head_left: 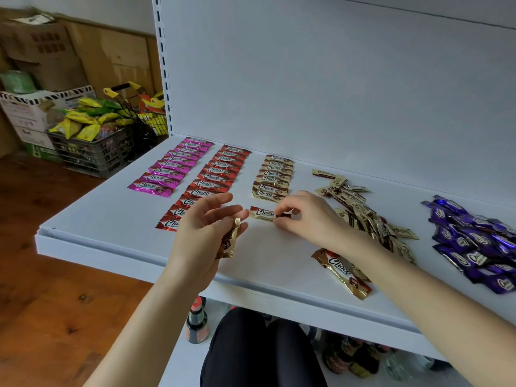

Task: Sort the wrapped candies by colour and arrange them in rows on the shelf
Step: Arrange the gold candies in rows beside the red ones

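Observation:
On the white shelf (111, 216) lie a row of pink candies (170, 166), a row of red candies (215, 177) and a shorter row of gold candies (273, 175). My right hand (304, 216) pinches the right end of a gold candy (262, 213) lying just below the gold row. My left hand (203, 233) holds another gold candy (230, 241) upright in its fingers, partly covering the front red candies. A loose heap of gold candies (363, 213) and a heap of purple candies (472, 238) lie to the right.
A larger gold Choco bar (343, 272) lies near the shelf's front edge under my right forearm. Bottles (196, 322) stand on the lower shelf by my knees. A crate of snack bags (89, 135) and cardboard boxes stand on the wooden floor at left.

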{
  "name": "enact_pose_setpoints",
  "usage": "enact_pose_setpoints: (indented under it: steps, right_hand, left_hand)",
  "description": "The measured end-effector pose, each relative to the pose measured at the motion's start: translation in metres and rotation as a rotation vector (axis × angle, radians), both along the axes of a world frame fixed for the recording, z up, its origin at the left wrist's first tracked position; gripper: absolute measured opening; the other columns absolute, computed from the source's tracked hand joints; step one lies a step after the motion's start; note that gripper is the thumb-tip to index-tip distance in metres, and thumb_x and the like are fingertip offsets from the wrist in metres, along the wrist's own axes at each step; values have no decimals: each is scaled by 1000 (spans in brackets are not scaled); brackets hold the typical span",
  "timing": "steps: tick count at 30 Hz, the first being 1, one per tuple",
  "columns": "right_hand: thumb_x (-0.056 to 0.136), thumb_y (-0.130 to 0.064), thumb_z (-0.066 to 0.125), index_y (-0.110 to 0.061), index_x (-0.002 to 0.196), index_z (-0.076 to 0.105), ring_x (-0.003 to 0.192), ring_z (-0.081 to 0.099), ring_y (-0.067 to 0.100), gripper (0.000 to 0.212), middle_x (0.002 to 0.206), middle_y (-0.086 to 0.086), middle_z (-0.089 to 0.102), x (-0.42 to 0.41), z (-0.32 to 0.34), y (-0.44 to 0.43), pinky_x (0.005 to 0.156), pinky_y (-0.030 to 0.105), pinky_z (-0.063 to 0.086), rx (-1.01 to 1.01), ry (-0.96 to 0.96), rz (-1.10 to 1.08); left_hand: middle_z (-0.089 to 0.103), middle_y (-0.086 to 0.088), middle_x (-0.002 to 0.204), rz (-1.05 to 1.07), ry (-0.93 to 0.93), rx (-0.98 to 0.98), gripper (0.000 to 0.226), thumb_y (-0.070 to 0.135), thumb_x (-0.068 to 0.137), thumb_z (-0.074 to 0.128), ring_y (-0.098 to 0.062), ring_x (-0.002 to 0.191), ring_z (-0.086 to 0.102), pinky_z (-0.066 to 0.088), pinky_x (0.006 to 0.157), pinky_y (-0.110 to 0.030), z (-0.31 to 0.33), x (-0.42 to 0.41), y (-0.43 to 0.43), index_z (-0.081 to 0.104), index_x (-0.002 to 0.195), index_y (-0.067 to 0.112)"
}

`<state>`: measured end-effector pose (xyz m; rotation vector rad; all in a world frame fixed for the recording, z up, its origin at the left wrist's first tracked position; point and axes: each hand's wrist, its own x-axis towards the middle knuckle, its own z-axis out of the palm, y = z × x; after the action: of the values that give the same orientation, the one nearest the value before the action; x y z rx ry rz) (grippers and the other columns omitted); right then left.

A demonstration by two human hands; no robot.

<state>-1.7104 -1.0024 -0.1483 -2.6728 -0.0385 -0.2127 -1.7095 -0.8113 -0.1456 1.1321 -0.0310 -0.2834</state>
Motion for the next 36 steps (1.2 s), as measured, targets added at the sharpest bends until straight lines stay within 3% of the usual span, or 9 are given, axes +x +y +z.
enact_pose_setpoints:
  steps: [4, 11, 14, 23, 28, 32, 36]
  right_hand:
    - [84, -23, 65, -15, 96, 70, 82, 47, 10, 15, 75, -16, 45, 9, 4, 5, 68, 22, 31, -27, 5, 10]
    - [85, -23, 62, -13, 95, 68, 79, 50, 10, 16, 80, -11, 53, 20, 5, 8, 71, 25, 40, -44, -1, -15]
    - [86, -24, 61, -13, 96, 68, 78, 49, 10, 16, 74, -15, 48, 21, 4, 8, 69, 24, 38, -46, -7, -25]
    - [86, -25, 62, -14, 98, 67, 79, 48, 8, 17, 84, -9, 53, 24, 0, 6, 70, 22, 36, -33, -23, -42]
    - [87, -22, 62, -16, 88, 69, 67, 51, -6, 9, 74, -16, 59, 10, 13, 7, 62, 13, 38, 218, -112, -91]
    - [88, -28, 57, -18, 84, 67, 66, 56, -2, 15, 76, -9, 66, -23, 36, 30, 59, 10, 43, 545, 116, 71]
    - [83, -15, 65, -19, 76, 63, 56, 53, -7, 8, 66, -7, 62, -37, 40, 49, 54, 7, 39, 669, 81, 155]
  left_hand:
    - [67, -11, 88, 24, -7, 4, 28, -15, 88, 46, -15, 74, 70, 59, 67, -25, 0, 0, 1, 59, 96, 8]
    - [66, -12, 86, 41, 6, -8, 30, -17, 89, 42, -12, 68, 70, 59, 65, -25, -1, 0, 2, 59, 96, 6]
    - [65, -13, 87, 40, 13, -27, 31, -18, 89, 39, -12, 69, 70, 59, 66, -25, -2, 1, 2, 58, 96, 6]
    - [66, -12, 86, 58, 0, -49, 31, -17, 89, 41, -13, 71, 70, 59, 70, -26, -3, 2, -1, 58, 96, 7]
    - [66, -11, 90, 159, -61, -139, 27, -14, 86, 48, -15, 80, 69, 58, 72, -25, 1, 2, -12, 58, 94, 10]
    - [66, -10, 99, 244, -109, -252, 27, -10, 88, 51, -14, 89, 68, 54, 76, -26, 7, 3, -29, 56, 98, 15]
    - [65, -6, 110, 253, -148, -306, 23, -2, 87, 57, -15, 105, 64, 50, 89, -33, 14, 0, -41, 58, 100, 17]
